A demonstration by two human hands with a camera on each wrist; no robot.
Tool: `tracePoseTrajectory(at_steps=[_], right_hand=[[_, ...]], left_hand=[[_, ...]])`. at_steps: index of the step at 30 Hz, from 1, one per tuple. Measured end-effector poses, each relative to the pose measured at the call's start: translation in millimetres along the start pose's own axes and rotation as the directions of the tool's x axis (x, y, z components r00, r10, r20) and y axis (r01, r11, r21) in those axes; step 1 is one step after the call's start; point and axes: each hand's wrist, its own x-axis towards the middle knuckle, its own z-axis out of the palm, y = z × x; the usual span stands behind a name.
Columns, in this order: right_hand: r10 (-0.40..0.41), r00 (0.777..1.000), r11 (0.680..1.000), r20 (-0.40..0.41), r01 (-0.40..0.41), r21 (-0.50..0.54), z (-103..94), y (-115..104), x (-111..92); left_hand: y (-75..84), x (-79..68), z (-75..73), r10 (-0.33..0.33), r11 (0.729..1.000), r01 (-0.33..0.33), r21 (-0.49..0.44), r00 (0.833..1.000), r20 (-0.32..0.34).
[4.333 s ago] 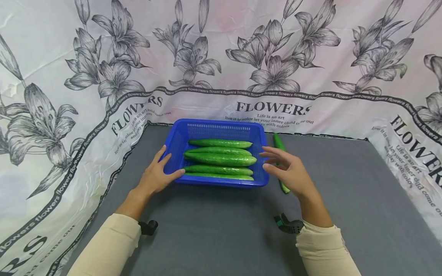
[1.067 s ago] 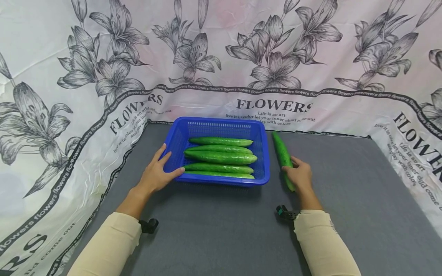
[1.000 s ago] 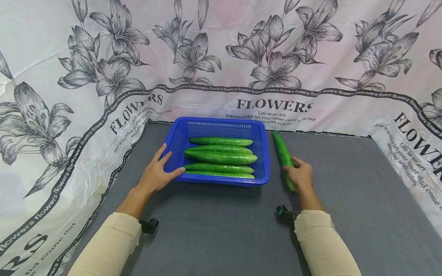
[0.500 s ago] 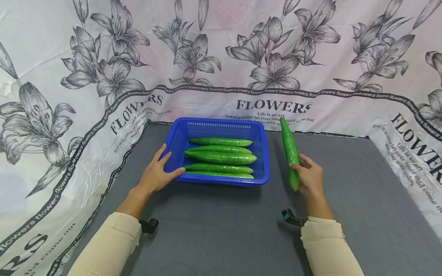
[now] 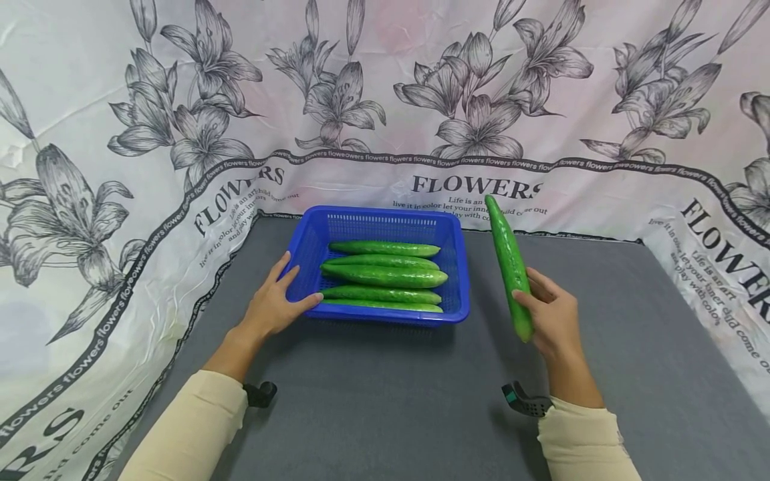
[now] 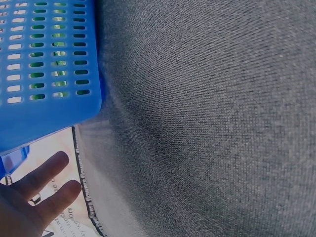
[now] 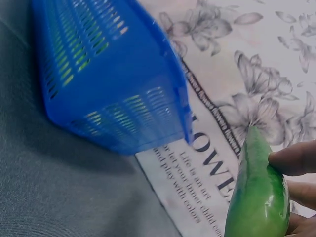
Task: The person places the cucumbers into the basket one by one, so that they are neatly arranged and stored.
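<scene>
My right hand (image 5: 555,316) pinches a long green cucumber (image 5: 508,264) near its lower part, holding it tilted above the table to the right of the basket. In the right wrist view the cucumber (image 7: 257,192) lies between thumb and fingers, its tip pointing away. A blue perforated basket (image 5: 385,319) stands at the back of the table with several cucumbers (image 5: 385,274) lying side by side in it. My left hand (image 5: 267,304) rests at the basket's left front corner, thumb on the rim and fingers spread. The left wrist view shows its fingers (image 6: 54,197) beside the basket wall (image 6: 44,108).
A grey cloth covers the table (image 5: 385,401). Behind and at both sides hangs a white curtain (image 5: 385,127) printed with flowers and lettering, meeting the table just behind the basket. Each wrist wears a black strap (image 5: 525,401).
My right hand, empty at first beside the basket, has taken hold of the cucumber lying on the right and lifted it, moving slightly right and nearer. The left hand and basket stay put.
</scene>
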Motion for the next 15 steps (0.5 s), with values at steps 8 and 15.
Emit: tracePoseTrajectory(at_steps=[8, 15], right_hand=[[-0.101, 0.993, 0.994, 0.058, 0.103, -0.037, -0.5, -13, -19], [-0.241, 0.96, 0.971, 0.142, 0.238, 0.041, 1.6, -25, -32]], left_hand=[[-1.0, -0.7, 0.5, 0.009, 1.0, -0.009, -0.005, 1.0, -0.007], [-1.4, -0.1, 1.1, 0.013, 1.0, -0.013, -0.013, 1.0, -0.012]])
